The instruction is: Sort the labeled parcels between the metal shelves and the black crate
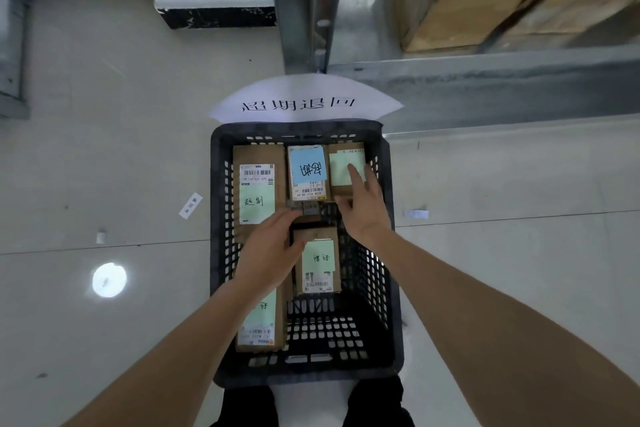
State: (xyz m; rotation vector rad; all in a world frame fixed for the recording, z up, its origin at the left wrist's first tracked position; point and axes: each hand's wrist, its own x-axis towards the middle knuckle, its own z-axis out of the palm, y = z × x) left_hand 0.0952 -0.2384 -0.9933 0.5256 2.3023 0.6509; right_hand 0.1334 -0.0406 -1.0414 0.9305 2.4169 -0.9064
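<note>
1. Currently both hands are down inside the black crate [304, 369], which sits on the floor just in front of the metal shelf [485, 80].
2. The left hand [268, 253] rests flat, fingers straight, against the left edge of the small green-noted parcel [317, 262] near the crate's middle; it presses rather than grips.
3. The right hand [363, 208] is spread and relaxed, its forefinger touching the far-right parcel [341, 168] at the crate's far wall.
4. The step looks like settling parcels into tidy rows. Best done by sliding the small parcel toward the far wall beside the blue-noted parcel [308, 172].
5. Handwritten notes should stay face up and readable.
6. The long parcel [258, 191] along the crate's left wall needs no shifting.
</note>
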